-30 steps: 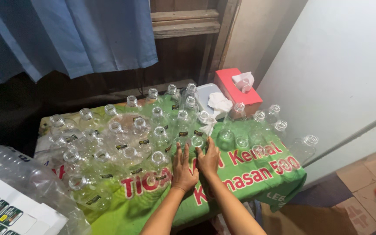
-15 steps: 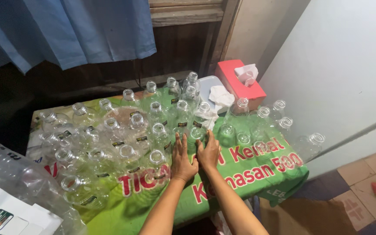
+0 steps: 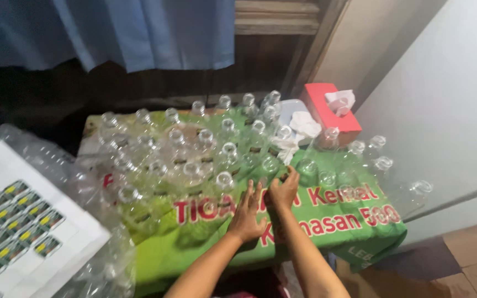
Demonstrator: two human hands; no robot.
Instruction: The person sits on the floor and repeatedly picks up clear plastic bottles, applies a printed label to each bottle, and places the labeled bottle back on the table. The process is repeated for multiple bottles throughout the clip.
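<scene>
Reaching over a low table (image 3: 155,259) draped in green printed sheeting, your left hand (image 3: 248,212) lies flat, fingers spread, while your right hand (image 3: 282,190) pinches a clear bottle (image 3: 270,165) near the front edge. Dozens of uncapped bottles stand arranged; a red tissue box (image 3: 327,110) occupies the back right corner, a white label sheet (image 3: 17,221) lies left

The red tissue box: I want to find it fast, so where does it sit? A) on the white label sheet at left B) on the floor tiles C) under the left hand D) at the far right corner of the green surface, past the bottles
D: the red tissue box stands at the far right corner of the green printed cover, behind the clear plastic bottles, a white tissue poking from its top.
</scene>
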